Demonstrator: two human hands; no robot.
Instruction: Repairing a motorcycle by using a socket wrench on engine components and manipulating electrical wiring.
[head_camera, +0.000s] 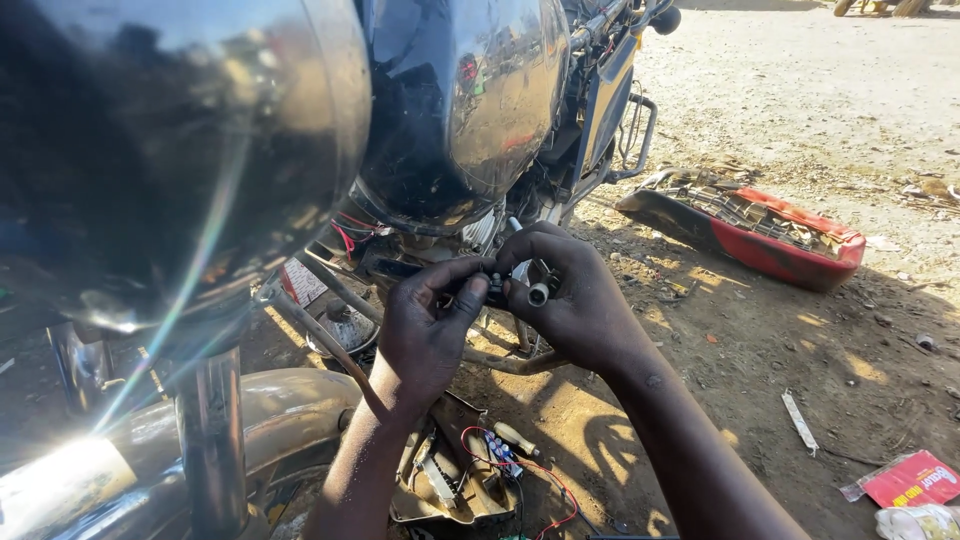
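Head view is looking down past two shiny black fuel tanks (460, 100) at both hands, meeting near centre frame. Left hand (425, 325) is pinching a small dark part (495, 290) between thumb and fingers, closed tight on its left end. Right hand (570, 295) is curling around the same part from 3 o'clock, fingers closed, with a short silver cylinder (538, 294) poking out at its fingertips. Exact nature of the part is too small to tell. At 6 o'clock of the hands a dirty open tray (450, 490) is lying on the dirt with red and black wires (545, 480) trailing from it. At 2 o'clock a red motorcycle seat (760, 235) is lying upside down, well apart. At 4 o'clock a red packet (915, 478) is sitting on the ground.
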